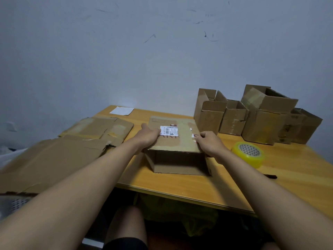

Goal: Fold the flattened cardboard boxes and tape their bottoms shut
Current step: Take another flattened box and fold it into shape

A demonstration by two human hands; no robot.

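- Opened-up box (177, 141) lies on its side mid-table (198, 184), open end facing the person, white label (169, 131) on its top panel.
- Left hand (148, 136) lies flat on the top panel by the label, fingers straight, gripping nothing.
- Right hand (210, 143) holds the box's right top edge, fingers curled over it.
- Flattened boxes (72, 141) stacked at 9 o'clock of the box.
- Tape roll (248, 156) at 3 o'clock, just beside the right hand.
- Folded boxes (255, 116) standing at 1–2 o'clock against the wall.
- White paper sheet (121, 110) at 11 o'clock.
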